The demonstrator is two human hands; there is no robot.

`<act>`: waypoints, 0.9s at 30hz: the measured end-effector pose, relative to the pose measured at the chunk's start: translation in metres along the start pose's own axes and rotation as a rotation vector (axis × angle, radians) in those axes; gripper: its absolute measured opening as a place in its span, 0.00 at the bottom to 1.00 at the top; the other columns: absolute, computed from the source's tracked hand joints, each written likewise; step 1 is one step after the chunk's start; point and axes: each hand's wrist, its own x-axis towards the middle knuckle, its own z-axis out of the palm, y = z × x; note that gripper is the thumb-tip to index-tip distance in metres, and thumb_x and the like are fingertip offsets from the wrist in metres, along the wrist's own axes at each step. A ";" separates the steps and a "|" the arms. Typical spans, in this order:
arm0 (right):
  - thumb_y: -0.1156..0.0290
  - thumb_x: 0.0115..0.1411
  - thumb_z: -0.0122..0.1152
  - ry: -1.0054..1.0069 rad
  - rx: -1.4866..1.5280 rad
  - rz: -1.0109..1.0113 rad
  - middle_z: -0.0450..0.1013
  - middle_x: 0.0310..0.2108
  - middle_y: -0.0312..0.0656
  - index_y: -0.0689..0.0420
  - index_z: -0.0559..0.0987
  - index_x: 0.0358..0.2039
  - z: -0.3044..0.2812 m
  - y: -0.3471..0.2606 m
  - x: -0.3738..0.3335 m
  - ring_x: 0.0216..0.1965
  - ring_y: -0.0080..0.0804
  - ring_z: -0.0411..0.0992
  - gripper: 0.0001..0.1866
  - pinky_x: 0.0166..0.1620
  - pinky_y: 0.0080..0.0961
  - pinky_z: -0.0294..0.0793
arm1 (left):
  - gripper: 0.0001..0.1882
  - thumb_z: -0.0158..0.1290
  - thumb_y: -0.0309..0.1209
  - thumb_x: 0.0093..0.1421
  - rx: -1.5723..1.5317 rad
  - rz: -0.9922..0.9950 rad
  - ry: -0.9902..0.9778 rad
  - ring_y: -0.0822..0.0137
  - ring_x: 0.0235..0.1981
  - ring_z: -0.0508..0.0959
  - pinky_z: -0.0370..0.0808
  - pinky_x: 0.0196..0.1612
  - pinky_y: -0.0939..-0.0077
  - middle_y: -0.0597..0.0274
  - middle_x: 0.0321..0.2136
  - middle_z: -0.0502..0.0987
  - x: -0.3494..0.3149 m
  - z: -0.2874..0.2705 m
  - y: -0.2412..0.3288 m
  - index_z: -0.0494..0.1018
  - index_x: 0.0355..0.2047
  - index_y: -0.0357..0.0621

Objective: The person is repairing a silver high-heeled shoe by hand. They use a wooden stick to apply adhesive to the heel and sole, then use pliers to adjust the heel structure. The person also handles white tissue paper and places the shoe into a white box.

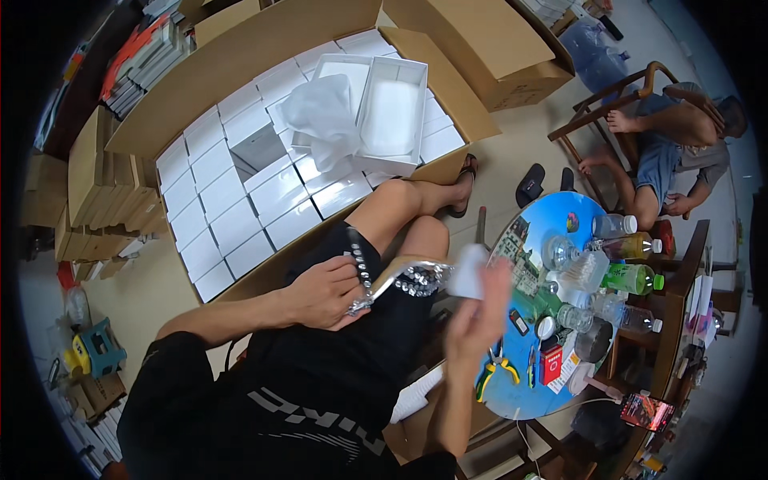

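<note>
My left hand (326, 294) is closed on a shiny silver band with dark, bead-like links (421, 279), which lies across my lap. One stretch of it rises past my fingers and another part curls up over my thigh. My right hand (482, 308), smeared by motion, holds a soft-looking white piece (467, 272) just right of the band. Whether that is cloth or paper I cannot tell. Beyond my knees, an open white box (394, 120) and a translucent packing sheet (322, 116) rest on rows of closed white boxes (227, 208) in a large carton (448, 170).
At my right stands a round blue table (498, 400) with several bottles (632, 278), yellow-handled pliers (498, 374) and a red packet (551, 364). A phone (646, 411) glows behind it. Another person (670, 148) sits at the far right. Flat cartons (100, 176) are stacked at the left.
</note>
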 end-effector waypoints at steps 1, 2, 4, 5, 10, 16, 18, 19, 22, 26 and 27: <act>0.83 0.57 0.51 -0.244 0.043 -0.084 0.71 0.57 0.56 0.63 0.76 0.53 0.004 -0.010 -0.010 0.61 0.57 0.65 0.22 0.66 0.49 0.60 | 0.15 0.62 0.39 0.54 0.009 0.044 -0.017 0.58 0.33 0.72 0.70 0.51 0.63 0.60 0.26 0.72 0.004 0.002 -0.002 0.72 0.26 0.41; 0.80 0.57 0.52 -0.429 0.191 -0.194 0.73 0.54 0.53 0.64 0.77 0.51 0.008 -0.020 -0.017 0.60 0.56 0.68 0.20 0.66 0.47 0.61 | 0.15 0.61 0.39 0.54 -0.007 0.072 -0.022 0.58 0.33 0.72 0.70 0.52 0.63 0.60 0.26 0.72 0.007 0.003 -0.006 0.72 0.26 0.41; 0.81 0.56 0.53 -0.461 0.363 -0.232 0.76 0.51 0.52 0.64 0.79 0.47 0.002 -0.031 -0.017 0.56 0.54 0.72 0.18 0.64 0.47 0.66 | 0.15 0.60 0.40 0.55 -0.022 0.107 -0.044 0.59 0.33 0.72 0.69 0.52 0.63 0.60 0.26 0.72 0.008 -0.001 -0.013 0.72 0.26 0.40; 0.81 0.55 0.54 -0.477 0.449 -0.249 0.77 0.50 0.51 0.64 0.80 0.45 0.001 -0.035 -0.016 0.53 0.53 0.75 0.17 0.62 0.46 0.68 | 0.15 0.60 0.40 0.54 0.017 0.087 -0.067 0.59 0.33 0.71 0.69 0.53 0.63 0.59 0.26 0.72 0.011 -0.003 -0.013 0.72 0.26 0.40; 0.85 0.55 0.54 -0.344 0.058 -0.154 0.74 0.53 0.56 0.64 0.78 0.50 0.008 -0.017 -0.001 0.58 0.53 0.70 0.21 0.67 0.51 0.60 | 0.15 0.61 0.36 0.47 -0.087 -0.030 -0.021 0.54 0.33 0.72 0.69 0.53 0.58 0.58 0.25 0.71 0.007 0.002 -0.010 0.72 0.28 0.38; 0.85 0.55 0.55 -0.222 0.093 -0.185 0.75 0.52 0.54 0.66 0.79 0.47 -0.004 -0.011 0.009 0.56 0.52 0.73 0.18 0.63 0.49 0.66 | 0.14 0.60 0.37 0.56 -0.380 -0.287 0.040 0.53 0.35 0.74 0.70 0.48 0.62 0.53 0.26 0.74 0.002 0.000 -0.004 0.76 0.28 0.37; 0.86 0.55 0.55 -0.406 0.275 -0.162 0.75 0.52 0.54 0.67 0.79 0.47 0.002 -0.017 0.001 0.55 0.52 0.74 0.18 0.62 0.49 0.68 | 0.13 0.57 0.35 0.60 -0.604 -0.344 0.080 0.54 0.34 0.75 0.71 0.44 0.64 0.52 0.26 0.74 -0.007 0.011 -0.008 0.77 0.29 0.36; 0.86 0.55 0.55 -0.487 0.363 -0.150 0.75 0.52 0.54 0.67 0.79 0.47 0.008 -0.023 -0.003 0.55 0.52 0.74 0.18 0.61 0.49 0.70 | 0.13 0.57 0.35 0.61 -0.762 -0.421 0.084 0.56 0.33 0.75 0.71 0.43 0.65 0.52 0.26 0.74 -0.008 0.013 -0.007 0.77 0.30 0.36; 0.86 0.55 0.55 -0.561 0.571 -0.278 0.76 0.50 0.53 0.67 0.80 0.44 0.003 -0.053 0.005 0.54 0.51 0.75 0.16 0.61 0.49 0.71 | 0.13 0.53 0.35 0.65 -1.164 -0.734 0.147 0.69 0.31 0.76 0.72 0.38 0.74 0.59 0.29 0.77 -0.017 0.011 -0.009 0.77 0.37 0.35; 0.86 0.53 0.55 -0.374 0.340 -0.314 0.76 0.50 0.53 0.66 0.80 0.45 0.011 -0.038 0.014 0.55 0.49 0.74 0.18 0.59 0.46 0.72 | 0.18 0.52 0.37 0.66 -1.662 -1.018 0.289 0.67 0.38 0.79 0.75 0.45 0.73 0.56 0.41 0.80 -0.044 0.023 -0.016 0.75 0.48 0.35; 0.87 0.53 0.55 -0.425 0.381 -0.323 0.76 0.50 0.53 0.67 0.79 0.46 0.017 -0.038 0.013 0.55 0.49 0.74 0.18 0.59 0.45 0.72 | 0.20 0.52 0.37 0.66 -1.785 -0.987 0.396 0.64 0.42 0.79 0.75 0.49 0.69 0.52 0.43 0.79 -0.040 0.030 -0.012 0.73 0.51 0.35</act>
